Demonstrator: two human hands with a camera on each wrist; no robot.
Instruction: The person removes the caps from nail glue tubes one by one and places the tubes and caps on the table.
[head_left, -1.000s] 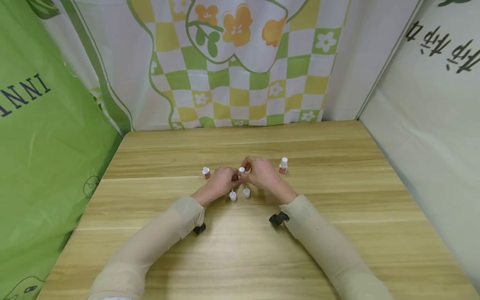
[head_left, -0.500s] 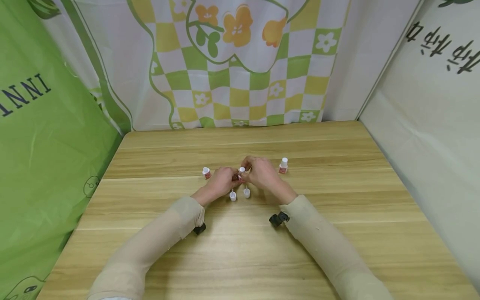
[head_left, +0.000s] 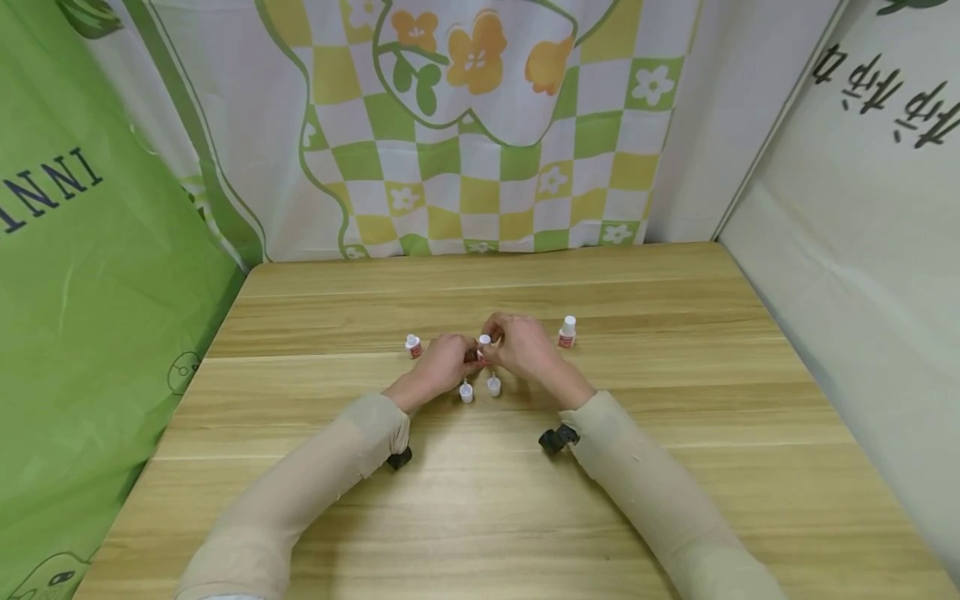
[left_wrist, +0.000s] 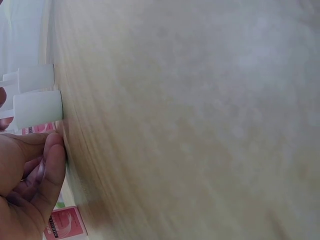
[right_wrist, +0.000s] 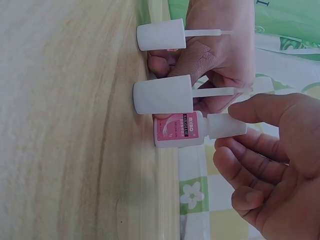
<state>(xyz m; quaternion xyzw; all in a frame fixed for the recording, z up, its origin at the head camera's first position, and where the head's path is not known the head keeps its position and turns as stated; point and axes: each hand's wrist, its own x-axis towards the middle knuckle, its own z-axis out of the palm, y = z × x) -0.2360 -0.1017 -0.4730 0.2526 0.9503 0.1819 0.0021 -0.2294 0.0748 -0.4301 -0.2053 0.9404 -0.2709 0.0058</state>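
A small nail glue bottle [right_wrist: 180,129] with a pink label and white cap [right_wrist: 226,126] stands upright on the table, between both hands. My right hand [head_left: 525,343] pinches its cap between thumb and fingers. My left hand [head_left: 442,362] is low at the bottle's other side, its curled fingers holding the lower part; the exact contact is partly hidden. In front of the hands two white brush caps, one on the left [head_left: 467,392] and one on the right [head_left: 493,386], stand on the table with their brush stems pointing up.
Another small bottle [head_left: 413,346] with a red label stands left of the left hand. A third, capped bottle [head_left: 567,332] is to the right of the right hand. Behind the wooden table [head_left: 480,517] hangs a checked flower curtain [head_left: 480,196].
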